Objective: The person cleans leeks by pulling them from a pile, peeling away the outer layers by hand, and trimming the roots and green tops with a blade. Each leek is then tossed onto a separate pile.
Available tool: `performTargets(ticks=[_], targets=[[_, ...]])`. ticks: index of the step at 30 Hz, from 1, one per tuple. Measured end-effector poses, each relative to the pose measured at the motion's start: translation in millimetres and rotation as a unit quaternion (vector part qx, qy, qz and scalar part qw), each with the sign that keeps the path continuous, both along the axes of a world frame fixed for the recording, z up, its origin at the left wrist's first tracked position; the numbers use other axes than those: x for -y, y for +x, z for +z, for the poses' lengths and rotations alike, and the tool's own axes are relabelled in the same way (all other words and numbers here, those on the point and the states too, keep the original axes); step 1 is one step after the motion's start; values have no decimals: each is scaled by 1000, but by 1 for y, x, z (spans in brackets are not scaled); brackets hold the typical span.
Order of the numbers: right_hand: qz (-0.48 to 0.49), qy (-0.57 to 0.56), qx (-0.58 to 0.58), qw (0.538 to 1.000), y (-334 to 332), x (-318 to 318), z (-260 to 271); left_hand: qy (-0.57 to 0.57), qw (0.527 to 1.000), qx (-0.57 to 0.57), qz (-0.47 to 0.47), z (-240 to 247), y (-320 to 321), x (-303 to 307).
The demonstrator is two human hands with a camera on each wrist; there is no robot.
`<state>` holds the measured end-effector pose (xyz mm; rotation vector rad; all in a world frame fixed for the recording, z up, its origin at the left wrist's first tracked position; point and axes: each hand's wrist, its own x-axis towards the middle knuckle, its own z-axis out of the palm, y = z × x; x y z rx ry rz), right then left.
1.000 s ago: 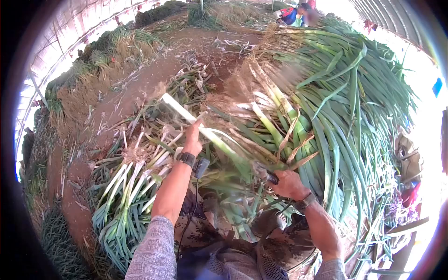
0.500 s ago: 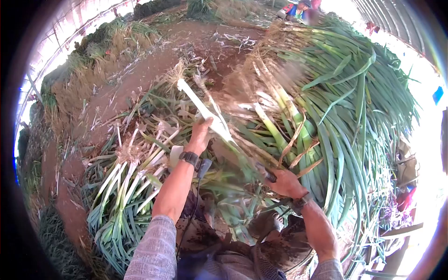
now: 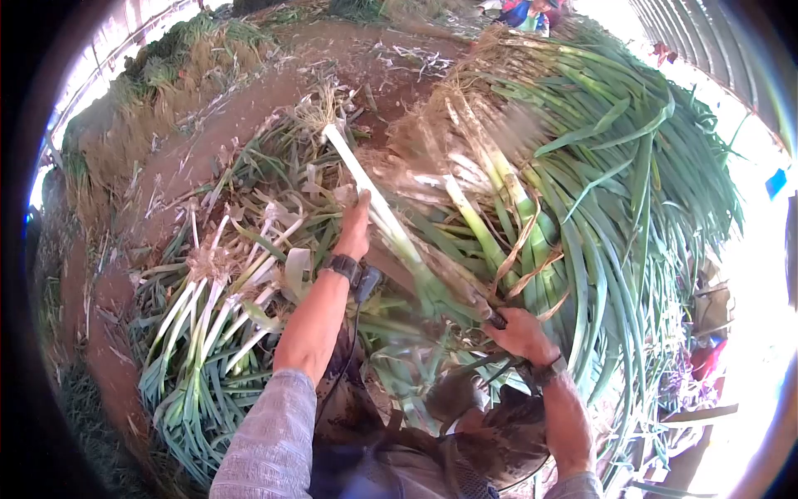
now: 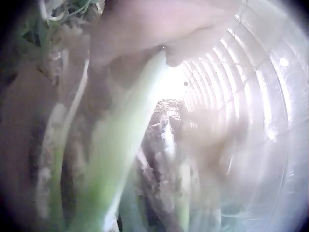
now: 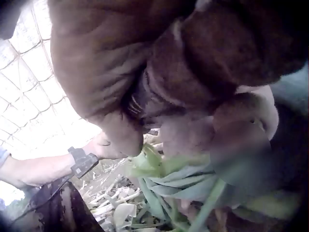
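Observation:
My left hand grips the white shank of a long green onion, its roots pointing away and its green leaves slanting down to the right. In the left wrist view, the fingers lie over the top of that pale stalk. My right hand holds the dark handle of a tool, close to the onion's leafy part. A brownish, blurred strip runs up and left from this handle; whether it belongs to the tool I cannot tell. The right wrist view shows curled fingers around a dark ridged grip.
At the right lies a big heap of green onions with dry roots and long leaves. Cleaned green onions lie in a pile at the left, among peeled scraps. Stacked bundles line the far left; another person is at the back.
The gripped onion's root end has shifted away and to the right, and its roots now show clearly. The right hand with the tool has moved slightly right.

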<state>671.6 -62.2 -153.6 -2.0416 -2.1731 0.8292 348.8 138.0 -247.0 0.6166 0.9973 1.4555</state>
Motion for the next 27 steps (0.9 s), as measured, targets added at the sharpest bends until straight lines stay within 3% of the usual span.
performTargets(ticks=[2,6,9,11,13,14,17,19,20,21,22,24,25,27], targets=[[26,-4,29,999,7,5,-13,-12,999,-48,9,-11,-2,-8],[55,-27,57,996,10,12,-16,-30,996,-73,52,17,18,12],[8,-23,34,999,11,12,-12,-97,994,-33,48,-26,6,-15],[28,-18,43,999,14,18,-23,-67,995,-20,71,-40,9,-20],[50,-10,49,997,11,17,-24,-75,981,-177,35,-43,4,-14],[43,-17,43,998,9,17,-24,-74,981,-178,37,-44,0,-12],[33,-21,30,999,12,13,-26,-31,947,-320,-2,-49,-4,-7],[30,-17,25,999,12,11,-21,-31,943,-332,18,-79,-4,-20],[29,-26,8,999,9,10,-13,0,844,-522,120,-90,-3,-23],[27,-35,-9,999,7,10,-9,30,697,-683,215,-97,-2,-23],[27,-34,-9,999,8,9,-13,31,698,-682,215,-79,2,-14],[26,-20,-3,999,10,8,-20,210,593,-704,330,-26,11,11],[25,-20,-4,999,11,8,-19,211,593,-704,329,-31,13,12],[38,-16,-19,999,9,6,-16,93,809,-569,115,-44,11,9]])
